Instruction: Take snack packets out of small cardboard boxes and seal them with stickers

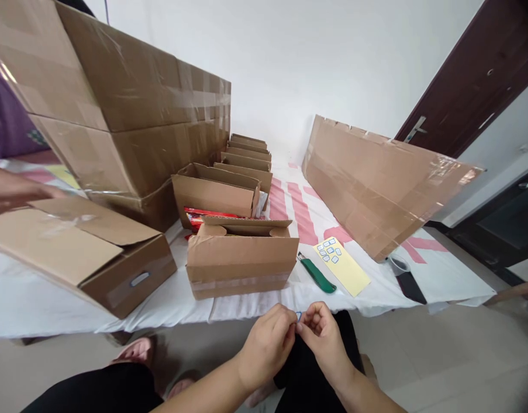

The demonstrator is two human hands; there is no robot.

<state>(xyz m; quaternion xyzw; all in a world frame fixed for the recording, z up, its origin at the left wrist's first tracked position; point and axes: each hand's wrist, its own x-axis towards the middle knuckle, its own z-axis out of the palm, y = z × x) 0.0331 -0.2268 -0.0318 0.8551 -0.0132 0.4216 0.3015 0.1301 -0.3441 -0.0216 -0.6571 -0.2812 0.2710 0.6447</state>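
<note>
Head view: hands near table edge

Packing room, cardboard boxes, green cutter

Two own hands, one co-worker's hand, one green cutter, one held label.

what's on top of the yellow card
Small blue-edged labels lie on the far half of the yellow card. The card's surface beneath the labels is covered.
</note>
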